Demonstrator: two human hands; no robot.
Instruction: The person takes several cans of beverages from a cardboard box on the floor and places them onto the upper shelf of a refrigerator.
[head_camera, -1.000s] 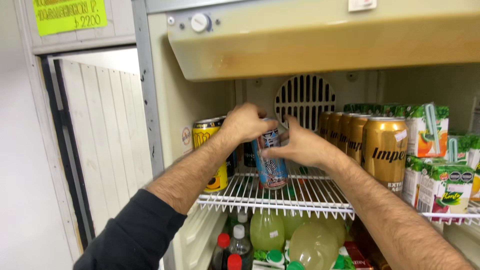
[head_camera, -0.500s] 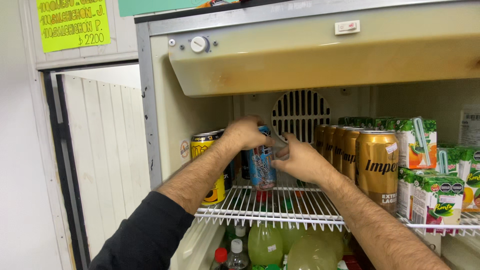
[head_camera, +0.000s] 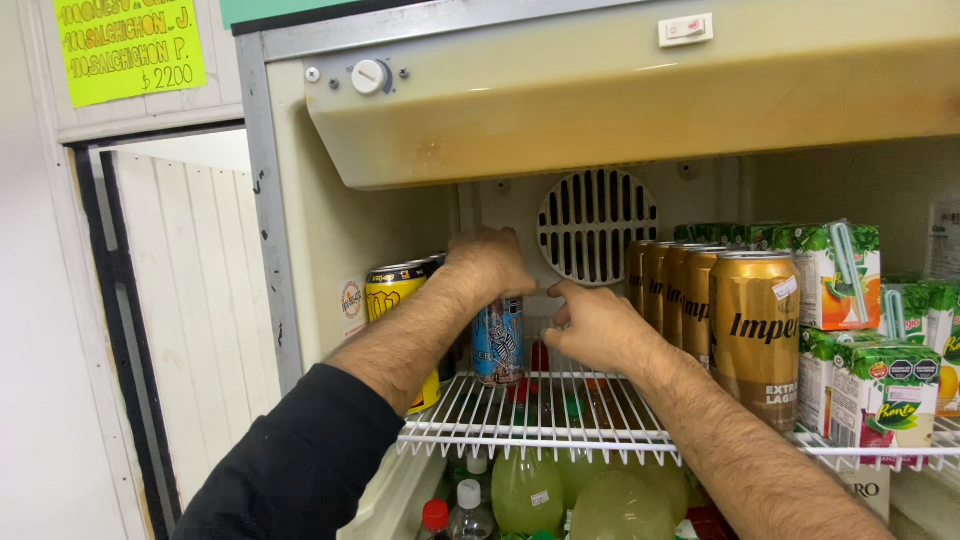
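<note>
- Step: standing a blue can (head_camera: 498, 340) upright on the white wire shelf (head_camera: 540, 420), near the fridge's back wall, approx 7 o'clock from the round vent (head_camera: 597, 225).
- L hand (head_camera: 490, 262) curled over the can's top, gripping it.
- R hand (head_camera: 597, 325) at 3 o'clock of the can, fingers loosely open, holding nothing; contact w/ can unclear.
- Yellow can (head_camera: 395, 300) at its 9 o'clock, gold cans (head_camera: 752, 335) at 3.
- Next, I'd judge: needs a level base, then a clean release.

From my remote station, I saw a white wire shelf (head_camera: 530, 425) inside the fridge carrying a blue patterned can (head_camera: 498, 342), a yellow can (head_camera: 392, 300) at the left, a row of gold cans (head_camera: 752, 335) and green juice cartons (head_camera: 880, 395) stacked at the right.
</note>
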